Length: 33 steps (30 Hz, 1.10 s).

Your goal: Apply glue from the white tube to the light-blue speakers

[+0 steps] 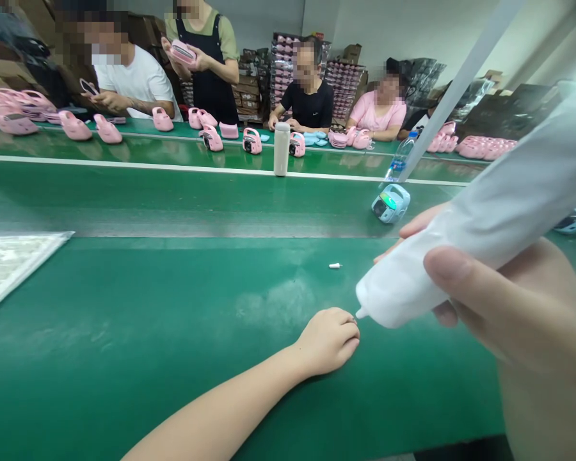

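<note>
My right hand (504,301) is wrapped round a large white squeeze tube (489,205), thumb on top, its narrow nozzle pointing down and left. Close to the nozzle tip, my left hand (330,341) rests on the green table (173,301) with its fingers curled closed. Whatever the left fingers hold is too small or hidden to name. A small white pointed cap (335,266) lies on the table just beyond that hand.
A pale blue toy-like device (391,203), a water bottle (400,157) and a beige flask (281,150) stand farther back. Pink casings (75,125) line the far side, where several people sit or stand. A clear plastic bag (14,262) lies at left; a slanted white post (461,86) rises at right.
</note>
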Motion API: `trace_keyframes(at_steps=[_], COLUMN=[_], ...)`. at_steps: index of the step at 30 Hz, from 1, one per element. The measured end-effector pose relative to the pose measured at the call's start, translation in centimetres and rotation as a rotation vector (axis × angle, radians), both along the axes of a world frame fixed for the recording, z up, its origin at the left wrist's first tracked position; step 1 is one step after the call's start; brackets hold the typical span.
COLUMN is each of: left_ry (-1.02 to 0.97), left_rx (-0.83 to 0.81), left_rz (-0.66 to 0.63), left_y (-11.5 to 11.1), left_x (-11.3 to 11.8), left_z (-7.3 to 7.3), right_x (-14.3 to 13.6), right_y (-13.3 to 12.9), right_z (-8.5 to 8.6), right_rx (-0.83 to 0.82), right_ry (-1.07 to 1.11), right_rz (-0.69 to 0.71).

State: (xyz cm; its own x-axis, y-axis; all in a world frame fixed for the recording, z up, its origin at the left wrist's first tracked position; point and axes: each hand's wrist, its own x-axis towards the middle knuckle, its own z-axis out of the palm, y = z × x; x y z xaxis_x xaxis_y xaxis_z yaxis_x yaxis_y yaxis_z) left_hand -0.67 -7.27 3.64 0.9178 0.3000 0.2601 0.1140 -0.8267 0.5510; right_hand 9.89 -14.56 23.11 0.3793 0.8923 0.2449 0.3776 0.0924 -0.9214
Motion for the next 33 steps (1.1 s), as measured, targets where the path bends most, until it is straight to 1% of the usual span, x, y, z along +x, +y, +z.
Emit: trace_keyframes(at_steps=[2,6,17,23,30,33], left_ry=[-0.001,-0.005,-0.007,-0.01,-0.007,-0.006], left_rx=[0.002,0.009,0.033,0.036,0.027,0.023], left_rz=[-0.001,0.0,-0.012,-0.01,-0.022,-0.023], left_y=[0.0,-0.1,0.3,0.1,0.1,0.2], left_x=[0.0,-0.1,0.3,0.2,0.3,0.3], left_z=[0.0,-0.1,0.2,0.0,-0.1,-0.3], right_x=[-0.5,-1.0,-0.8,-0.5,-0.4,0.0], right_y=[-0.2,-0.4,-0.3,-0.1,-0.2,0.1], right_z=[0.4,0.7,0.3,0.0,-0.1,-0.3], right_rx=[-0.05,-0.039,-0.029,0.002,-0.006,0.013], right_ry=[0.008,0.02,0.032,0.051,0.064,0.116], right_rz=[-0.028,-0.015,-0.038,-0.042,-0.057,-0.052])
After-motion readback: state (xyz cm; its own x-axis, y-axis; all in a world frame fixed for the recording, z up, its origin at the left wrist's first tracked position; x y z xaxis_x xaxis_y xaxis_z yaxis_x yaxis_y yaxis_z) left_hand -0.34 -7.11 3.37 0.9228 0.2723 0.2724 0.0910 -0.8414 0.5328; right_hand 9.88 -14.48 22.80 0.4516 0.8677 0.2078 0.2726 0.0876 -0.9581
